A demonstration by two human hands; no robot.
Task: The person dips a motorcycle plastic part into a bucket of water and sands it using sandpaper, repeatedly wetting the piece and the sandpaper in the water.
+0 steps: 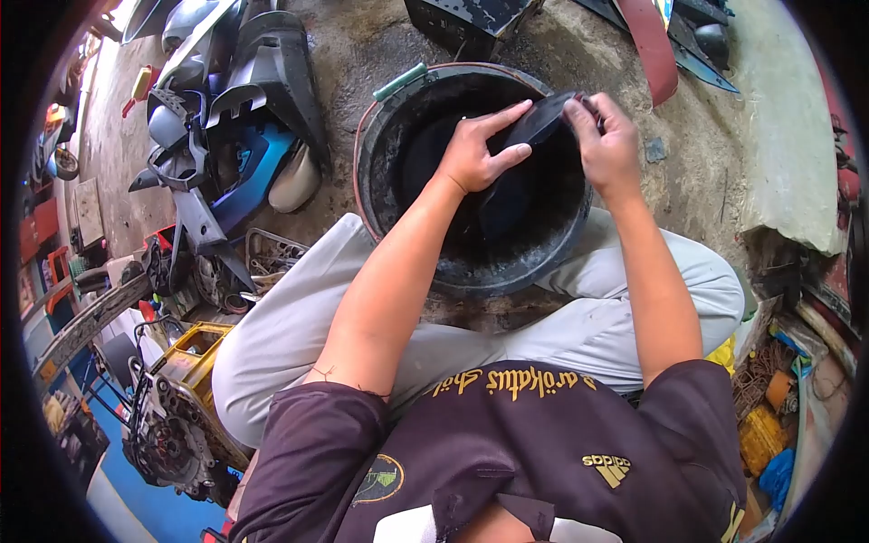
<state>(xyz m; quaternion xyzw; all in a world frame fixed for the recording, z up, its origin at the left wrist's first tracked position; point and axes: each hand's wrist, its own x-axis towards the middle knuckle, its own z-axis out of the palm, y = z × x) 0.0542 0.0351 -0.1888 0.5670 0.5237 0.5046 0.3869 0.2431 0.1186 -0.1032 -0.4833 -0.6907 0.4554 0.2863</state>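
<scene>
A dark, smooth, curved piece (543, 119), which looks like a black plastic panel, is held tilted over the bucket's far right side. My right hand (608, 149) grips its right end, fingers and thumb closed on it. At its left end is my left hand (480, 152), thumb and index finger stretched apart; whether they touch the piece I cannot tell. Beneath both hands stands a large black bucket (369, 185) with a wire handle and a green grip (400, 81). Its inside is very dark, so the contents are hard to make out.
Motorcycle body panels (272, 100) lie at the left, one blue (258, 172). A dark box-shaped object (475, 23) is just beyond the bucket, with a red panel (648, 54) to its right. A yellow crate (204, 348) and engine parts (172, 434) sit at the lower left.
</scene>
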